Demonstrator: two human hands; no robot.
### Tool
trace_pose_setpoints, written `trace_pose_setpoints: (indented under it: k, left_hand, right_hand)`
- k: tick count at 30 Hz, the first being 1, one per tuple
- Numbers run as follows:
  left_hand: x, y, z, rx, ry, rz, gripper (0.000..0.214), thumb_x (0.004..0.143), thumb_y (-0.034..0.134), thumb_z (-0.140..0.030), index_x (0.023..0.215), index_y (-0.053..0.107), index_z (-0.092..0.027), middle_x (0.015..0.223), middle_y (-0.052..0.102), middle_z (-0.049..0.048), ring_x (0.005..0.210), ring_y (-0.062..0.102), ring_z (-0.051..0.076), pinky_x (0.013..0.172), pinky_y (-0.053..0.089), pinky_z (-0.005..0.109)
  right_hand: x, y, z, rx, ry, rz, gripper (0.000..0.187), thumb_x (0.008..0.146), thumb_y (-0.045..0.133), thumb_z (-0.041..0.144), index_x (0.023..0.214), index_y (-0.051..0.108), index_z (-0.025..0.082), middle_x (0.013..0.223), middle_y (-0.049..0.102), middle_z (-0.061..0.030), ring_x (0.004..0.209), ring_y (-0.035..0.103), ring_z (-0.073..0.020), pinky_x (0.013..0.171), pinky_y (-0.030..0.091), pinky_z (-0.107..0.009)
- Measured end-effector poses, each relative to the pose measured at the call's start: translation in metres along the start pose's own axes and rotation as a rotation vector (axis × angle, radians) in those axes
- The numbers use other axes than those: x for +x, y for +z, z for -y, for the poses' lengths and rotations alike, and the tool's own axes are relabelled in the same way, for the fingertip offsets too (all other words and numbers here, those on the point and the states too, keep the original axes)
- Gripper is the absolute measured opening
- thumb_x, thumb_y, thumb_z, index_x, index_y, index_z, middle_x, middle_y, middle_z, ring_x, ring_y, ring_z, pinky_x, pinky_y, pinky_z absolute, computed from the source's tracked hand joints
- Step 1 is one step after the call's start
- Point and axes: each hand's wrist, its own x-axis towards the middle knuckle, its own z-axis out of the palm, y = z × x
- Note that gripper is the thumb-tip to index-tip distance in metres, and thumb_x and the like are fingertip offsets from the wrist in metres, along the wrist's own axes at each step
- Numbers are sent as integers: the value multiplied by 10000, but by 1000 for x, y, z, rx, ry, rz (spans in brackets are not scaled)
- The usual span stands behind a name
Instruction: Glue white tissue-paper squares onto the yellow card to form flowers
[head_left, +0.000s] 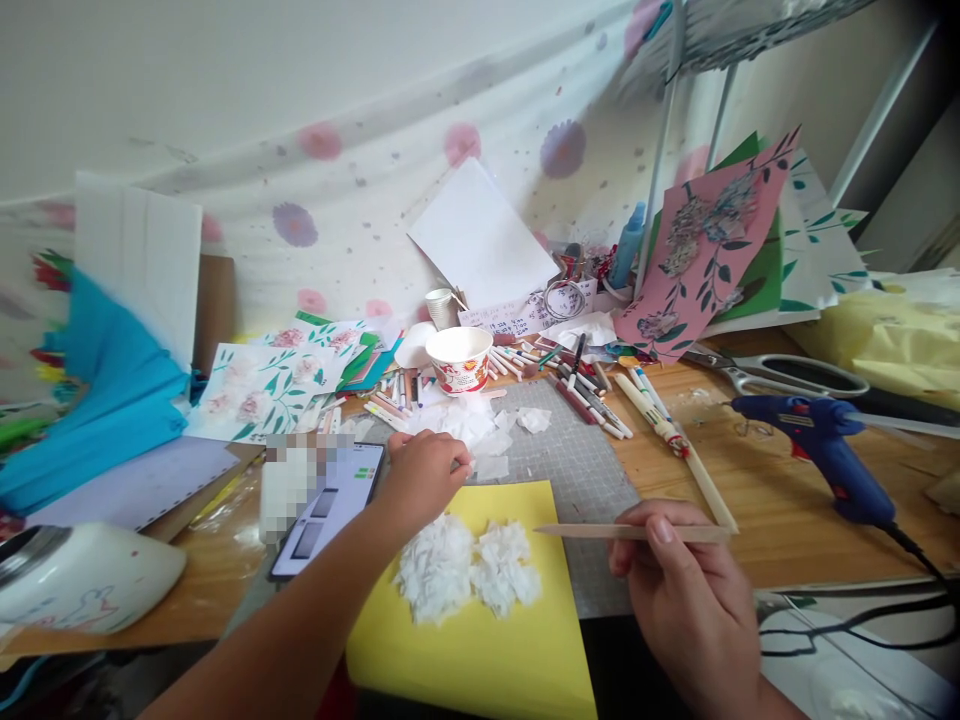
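Note:
My right hand [686, 590] is closed round a thin wooden stick [600, 531] whose tip points left over a yellow sheet of card [480, 640]. Two white clumps of crumpled tissue [465, 568] lie on that yellow card. My left hand [422, 475] reaches forward with its fingers pinched on loose white tissue scraps [480, 430] at the card's far edge, on a grey cutting mat [577, 460]. A phone [330, 505] lies just left of my left hand.
A blue glue gun [825, 445] with a black cord and scissors [780, 372] lie on the wooden table at the right. A paper cup [459, 358], several pens [577, 385], flower cards [705, 250] and blue paper [97, 400] crowd the back and left.

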Motion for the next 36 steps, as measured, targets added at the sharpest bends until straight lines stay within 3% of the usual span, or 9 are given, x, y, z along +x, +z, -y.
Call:
trace_pose_setpoints:
  k: [6, 11, 16, 23, 27, 32, 36]
  left_hand:
    - [-20, -10, -10, -115, 59, -36, 140, 862, 657, -214, 755, 723, -276, 933, 723, -42, 969, 603, 212, 833, 264, 384]
    - [-54, -6, -32, -123, 465, -270, 193, 845, 667, -106, 738, 692, -265, 861, 668, -36, 891, 561, 191, 825, 210, 404]
    - [-72, 4, -40, -22, 610, -328, 212, 862, 587, -46, 747, 633, -218, 911, 668, -1, 934, 536, 210, 844, 203, 442]
    - [-75, 9, -38, 37, 578, -278, 197, 878, 594, -68, 773, 623, -233, 912, 668, -10, 979, 534, 226, 894, 194, 479]
    - [-75, 6, -39, 28, 559, -268, 175, 864, 627, -85, 791, 639, -244, 918, 666, -20, 987, 539, 229, 901, 195, 473]
    - [-73, 2, -38, -127, 425, -164, 180, 776, 727, -169, 905, 677, -284, 959, 654, -22, 954, 544, 226, 868, 219, 426]
    - [-73, 6, -38, -178, 413, -130, 243, 751, 718, -121, 912, 690, -301, 978, 648, -24, 964, 543, 222, 863, 217, 411]
  right_hand:
    - [0, 0, -2, 1, -9, -1, 162, 946, 588, 281, 859, 706, 212, 682, 609, 12, 542, 579, -99, 505, 455, -218]
    - [-1, 1, 1, 12, -67, -33, 143, 929, 590, 278, 858, 693, 211, 703, 611, 6, 547, 582, -124, 507, 459, -254]
    - [-3, -1, 3, -8, -125, 45, 134, 932, 576, 277, 879, 678, 208, 700, 616, -7, 547, 568, -143, 493, 450, -274]
    - [-11, -17, -2, -196, -124, 319, 180, 986, 483, 213, 906, 644, 222, 715, 600, -22, 619, 558, -166, 553, 453, -302]
    - [-5, -13, 7, -454, -293, 458, 158, 960, 476, 162, 899, 607, 227, 681, 601, -12, 570, 559, -163, 538, 438, -298]
    - [3, -5, 18, -635, -499, 691, 154, 910, 458, 111, 896, 553, 232, 649, 617, -2, 525, 571, -160, 516, 413, -295]
    - [3, -6, 19, -658, -554, 729, 148, 899, 466, 106, 914, 549, 227, 647, 622, -4, 539, 587, -168, 535, 418, -309]
